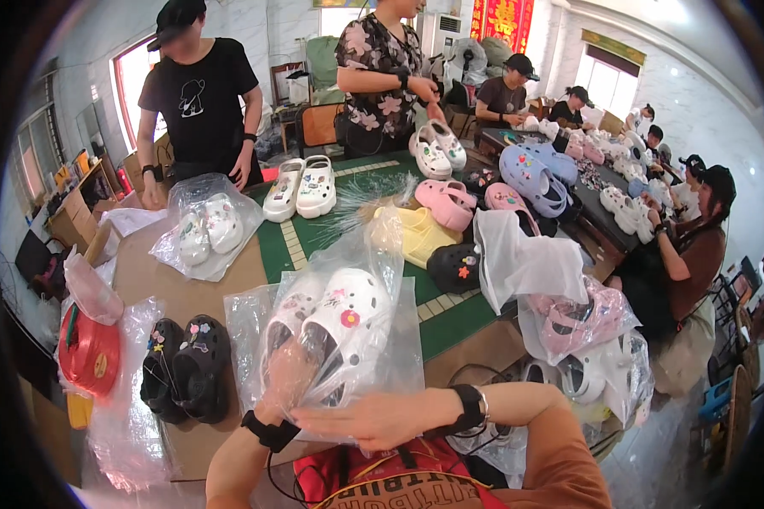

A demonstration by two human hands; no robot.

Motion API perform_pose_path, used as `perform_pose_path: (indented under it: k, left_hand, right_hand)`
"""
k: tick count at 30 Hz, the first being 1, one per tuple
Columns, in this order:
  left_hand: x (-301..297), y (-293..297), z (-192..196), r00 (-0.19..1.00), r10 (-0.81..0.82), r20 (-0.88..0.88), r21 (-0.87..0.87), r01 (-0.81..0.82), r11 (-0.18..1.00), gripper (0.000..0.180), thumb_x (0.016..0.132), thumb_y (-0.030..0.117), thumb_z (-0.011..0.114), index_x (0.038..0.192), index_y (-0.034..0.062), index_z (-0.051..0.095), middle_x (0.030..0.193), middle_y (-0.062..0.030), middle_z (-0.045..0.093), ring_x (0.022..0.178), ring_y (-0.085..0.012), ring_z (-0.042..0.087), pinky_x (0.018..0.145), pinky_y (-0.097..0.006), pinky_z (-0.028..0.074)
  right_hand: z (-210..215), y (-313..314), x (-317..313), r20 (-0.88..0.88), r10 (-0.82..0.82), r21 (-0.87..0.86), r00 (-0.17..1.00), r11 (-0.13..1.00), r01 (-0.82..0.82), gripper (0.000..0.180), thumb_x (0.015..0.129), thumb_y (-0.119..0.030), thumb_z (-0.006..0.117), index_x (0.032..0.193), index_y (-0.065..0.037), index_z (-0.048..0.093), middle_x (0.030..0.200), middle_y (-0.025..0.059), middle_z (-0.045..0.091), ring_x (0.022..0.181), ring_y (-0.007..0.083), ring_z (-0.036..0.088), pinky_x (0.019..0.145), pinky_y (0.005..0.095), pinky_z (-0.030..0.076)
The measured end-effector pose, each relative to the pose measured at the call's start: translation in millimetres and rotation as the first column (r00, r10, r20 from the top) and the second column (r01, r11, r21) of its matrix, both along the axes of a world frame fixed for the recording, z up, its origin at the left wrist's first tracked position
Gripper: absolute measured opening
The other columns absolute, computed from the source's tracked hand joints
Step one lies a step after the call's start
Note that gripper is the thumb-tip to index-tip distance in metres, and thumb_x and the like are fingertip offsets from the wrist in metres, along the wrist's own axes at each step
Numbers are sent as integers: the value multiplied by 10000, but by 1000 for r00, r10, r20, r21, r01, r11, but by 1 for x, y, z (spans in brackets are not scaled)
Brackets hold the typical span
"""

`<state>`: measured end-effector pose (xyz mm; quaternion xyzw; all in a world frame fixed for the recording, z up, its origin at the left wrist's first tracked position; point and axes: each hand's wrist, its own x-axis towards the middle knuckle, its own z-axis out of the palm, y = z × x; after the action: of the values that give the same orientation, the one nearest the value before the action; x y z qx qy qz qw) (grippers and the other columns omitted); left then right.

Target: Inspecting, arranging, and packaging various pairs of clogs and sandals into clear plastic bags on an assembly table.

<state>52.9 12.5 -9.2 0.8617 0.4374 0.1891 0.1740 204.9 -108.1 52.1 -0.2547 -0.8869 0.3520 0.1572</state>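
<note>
A pair of white clogs (348, 318) with flower and pink charms lies inside a clear plastic bag (403, 356) in front of me. My left hand (290, 373) is inside the bag's near end, closed at the heel of the left clog; its fingertips are partly hidden by the shoe and the film. Across the near edge of the bag lies my right hand (373, 422), its fingers stretched out flat toward my left wrist. A pair of black clogs (197, 369) with charms stands just left of the bag.
A bagged white pair (208, 229) and loose white clogs (301, 188) lie farther off. Yellow clogs (416, 237), blue clogs (539, 174) and bagged pink clogs (577, 318) crowd the right. A red twine roll (89, 352) stands left. Two people stand across the table; others sit right.
</note>
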Motion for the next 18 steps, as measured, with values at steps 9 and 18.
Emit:
perform_pose_path:
  k: [9,18]
  left_hand:
    - [-14,10,1,1000,6,26,269,-13,963,281,768,214,554,1015,81,533,857,-173,603,756,-358,578,650,-443,456]
    - [-13,1,29,988,147,-44,167,-137,976,223,777,231,528,859,29,577,741,-176,603,727,-354,592,656,-450,462]
  right_hand:
    - [-15,-19,-2,-137,126,-29,983,991,-131,721,736,-27,476,1384,-147,181,1434,86,188,1146,300,439,866,356,423]
    - [-39,-18,27,-237,-222,4,946,973,229,705,745,14,541,1366,-118,237,1349,148,353,684,168,592,607,254,489]
